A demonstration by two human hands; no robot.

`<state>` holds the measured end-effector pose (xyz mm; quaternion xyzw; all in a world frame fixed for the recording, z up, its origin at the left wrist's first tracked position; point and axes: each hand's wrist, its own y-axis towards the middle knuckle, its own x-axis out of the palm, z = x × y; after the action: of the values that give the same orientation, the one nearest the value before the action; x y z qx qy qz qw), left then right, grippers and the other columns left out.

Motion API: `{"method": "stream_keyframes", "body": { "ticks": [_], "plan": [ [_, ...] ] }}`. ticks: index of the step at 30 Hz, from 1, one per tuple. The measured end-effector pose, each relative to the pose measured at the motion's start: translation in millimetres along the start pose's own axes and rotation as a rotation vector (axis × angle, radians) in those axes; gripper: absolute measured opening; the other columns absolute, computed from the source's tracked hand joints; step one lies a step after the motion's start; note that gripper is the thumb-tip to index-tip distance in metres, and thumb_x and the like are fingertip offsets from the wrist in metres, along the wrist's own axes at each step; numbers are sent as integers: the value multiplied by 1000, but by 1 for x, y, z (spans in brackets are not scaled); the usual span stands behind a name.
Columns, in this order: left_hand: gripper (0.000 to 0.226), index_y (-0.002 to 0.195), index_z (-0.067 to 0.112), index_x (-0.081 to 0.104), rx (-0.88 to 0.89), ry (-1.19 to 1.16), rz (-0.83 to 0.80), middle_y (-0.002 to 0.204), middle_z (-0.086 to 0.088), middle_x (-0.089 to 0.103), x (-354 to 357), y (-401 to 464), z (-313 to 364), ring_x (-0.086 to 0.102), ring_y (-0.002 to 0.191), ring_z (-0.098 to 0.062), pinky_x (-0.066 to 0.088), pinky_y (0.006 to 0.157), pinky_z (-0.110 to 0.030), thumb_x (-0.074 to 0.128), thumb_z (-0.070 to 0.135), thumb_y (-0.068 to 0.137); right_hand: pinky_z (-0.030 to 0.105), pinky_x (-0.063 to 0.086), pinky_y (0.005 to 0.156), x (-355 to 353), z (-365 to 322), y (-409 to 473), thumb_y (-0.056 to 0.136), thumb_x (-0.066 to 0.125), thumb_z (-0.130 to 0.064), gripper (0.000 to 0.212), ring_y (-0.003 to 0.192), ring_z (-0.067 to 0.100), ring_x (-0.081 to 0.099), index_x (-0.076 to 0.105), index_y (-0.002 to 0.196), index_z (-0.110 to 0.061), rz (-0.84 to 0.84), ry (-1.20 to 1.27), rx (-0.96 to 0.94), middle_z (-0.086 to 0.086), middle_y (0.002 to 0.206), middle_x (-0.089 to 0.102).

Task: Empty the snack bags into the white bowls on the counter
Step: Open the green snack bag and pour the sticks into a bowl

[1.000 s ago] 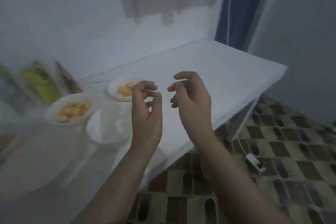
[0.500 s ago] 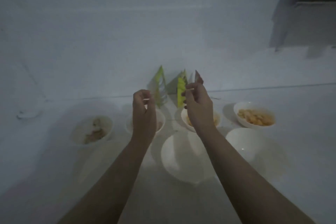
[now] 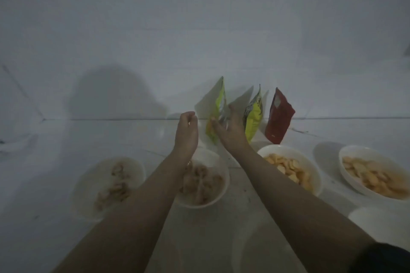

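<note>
White tabletop (image 3: 55,162) meets the wall, where the bags stand upright. Right hand (image 3: 229,127), fingers spread, touches the yellow-green bag (image 3: 216,111); left hand (image 3: 187,129), fingers loosely curled and empty, hovers just left of that bag.

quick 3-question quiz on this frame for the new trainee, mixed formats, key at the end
1. True or false: the red bag stands to the right of both yellow-green bags, as the camera sees it.
2. Multiple choice: the right hand reaches to
A. the red bag
B. the left yellow-green bag
C. a bowl rim
3. Fill in: the number of white bowls plainly holding snacks is ____.

Key
1. True.
2. B. The fingers lie at that bag; whether they already grip it cannot be told. The left hand hovers beside it, holding nothing.
3. Four: two with pale brown pieces, two with yellow chips.
</note>
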<state>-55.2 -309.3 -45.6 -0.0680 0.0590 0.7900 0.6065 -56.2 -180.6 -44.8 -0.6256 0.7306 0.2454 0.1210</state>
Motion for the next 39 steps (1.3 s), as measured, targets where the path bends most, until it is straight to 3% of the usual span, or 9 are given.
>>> {"method": "stream_keyframes", "body": {
  "ticks": [7,11,13,16,19,25,31,35,39],
  "plan": [
    [39,132,14,45,5,40,-119,126,-5,53,34,66,-21,51,118,-22,40,101,-35,31,37,104,40,40,109,25,27,43,94,45,-58,65,134,13,43,30,148,-26,55,142,-46,-1,146,46],
    [32,120,22,46,36,-14,-160,117,3,54,44,73,-13,53,106,-11,41,90,-25,29,43,104,32,50,80,20,23,39,94,37,-63,52,92,11,63,62,117,-23,123,234,-3,-12,91,67],
    [25,111,26,46,50,-20,-145,111,7,56,39,70,-6,57,103,-8,43,83,-15,32,45,103,35,54,71,17,14,35,92,38,-66,44,75,4,64,66,97,-32,135,252,10,-16,72,66],
    [25,103,24,49,127,-24,-74,96,15,55,26,58,12,57,88,5,45,74,-10,38,46,101,18,40,52,7,-11,28,100,43,-47,38,49,-6,50,63,77,-23,139,375,14,-21,46,53],
    [31,111,18,47,161,-74,-15,95,16,55,11,38,34,57,85,4,44,62,-6,43,47,99,9,40,51,-7,-43,13,102,44,-37,35,50,-10,51,61,73,-26,134,462,-10,-23,48,55],
    [35,108,26,48,223,-71,96,92,16,58,-27,-24,68,57,75,13,45,67,-17,45,58,94,1,42,57,-36,-101,-44,103,44,-30,30,63,-20,59,59,76,-33,44,614,-89,-31,61,64],
    [35,104,21,48,302,-26,267,86,11,54,-69,-95,80,55,76,-2,41,66,-19,58,51,90,11,52,62,-46,-139,-110,100,43,-45,29,70,-10,67,67,86,-36,-82,640,-108,-25,72,72],
    [38,105,21,49,287,-11,383,84,13,53,-103,-139,71,53,73,1,41,61,-8,59,53,87,20,56,75,-39,-152,-149,98,44,-48,31,85,-1,71,70,95,-34,-220,652,-93,-18,87,76],
    [47,106,21,50,241,-16,458,86,8,56,-144,-174,55,56,75,-6,45,66,-23,59,61,82,19,57,73,-24,-166,-182,97,45,-50,30,80,-2,71,69,84,-38,-342,574,-101,-22,80,74]
  ]
}}
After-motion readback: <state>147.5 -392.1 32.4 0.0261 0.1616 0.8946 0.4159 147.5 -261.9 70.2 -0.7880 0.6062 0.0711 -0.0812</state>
